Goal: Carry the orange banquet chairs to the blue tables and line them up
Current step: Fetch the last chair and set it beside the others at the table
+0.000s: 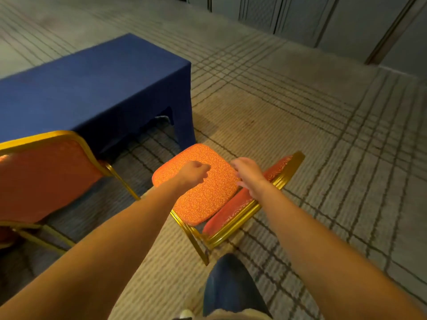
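Note:
An orange banquet chair (203, 181) with a gold frame stands on the carpet just off the near corner of the blue table (92, 84). Its patterned seat faces up and its backrest (254, 195) runs along the right side. My left hand (193, 173) hovers over the seat with its fingers curled and nothing in it. My right hand (248, 175) is above the seam between seat and backrest, fingers loosely apart, not clasped on the frame. A second orange chair (44, 179) stands at the left, pushed up to the table's near side.
Striped carpet (323, 135) stretches to the right and beyond the table. Grey panelled walls (323, 19) run along the far right. My leg in blue trousers (231, 287) is right behind the middle chair's rear leg.

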Demonstrator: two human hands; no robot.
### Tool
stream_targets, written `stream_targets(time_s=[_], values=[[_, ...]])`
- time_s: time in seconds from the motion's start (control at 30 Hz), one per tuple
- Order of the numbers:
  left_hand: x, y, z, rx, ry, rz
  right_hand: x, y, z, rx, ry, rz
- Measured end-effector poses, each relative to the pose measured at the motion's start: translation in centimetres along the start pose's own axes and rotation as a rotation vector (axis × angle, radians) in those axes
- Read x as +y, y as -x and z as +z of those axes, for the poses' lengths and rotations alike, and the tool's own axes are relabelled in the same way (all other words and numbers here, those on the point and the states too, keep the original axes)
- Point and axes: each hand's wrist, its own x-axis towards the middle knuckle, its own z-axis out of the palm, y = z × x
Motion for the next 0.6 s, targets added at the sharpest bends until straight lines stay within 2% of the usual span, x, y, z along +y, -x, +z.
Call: stream_targets(time_s=[0.1, 0.23, 0.43, 0.6], values=[[1.1, 1.3, 1.8, 0.017, -0.005, 0.003, -0.3, 0.3, -1.0, -0.002, 0.073, -0.132], [3.4, 1.5, 4.0, 0.069, 0.033, -0.029, -1.1, -0.6, -3.5, -0.074, 0.187, -0.222], [5.6, 0.4, 7.2, 0.18, 0.126, -0.123, -3.2, -5.0, -9.3, -0.148, 0.42, -0.319], [5.1, -0.3, 9.3, 0.257, 0.178, -0.221, -3.3, -9.5, -12.7, -0.263, 0.645, -0.32]])
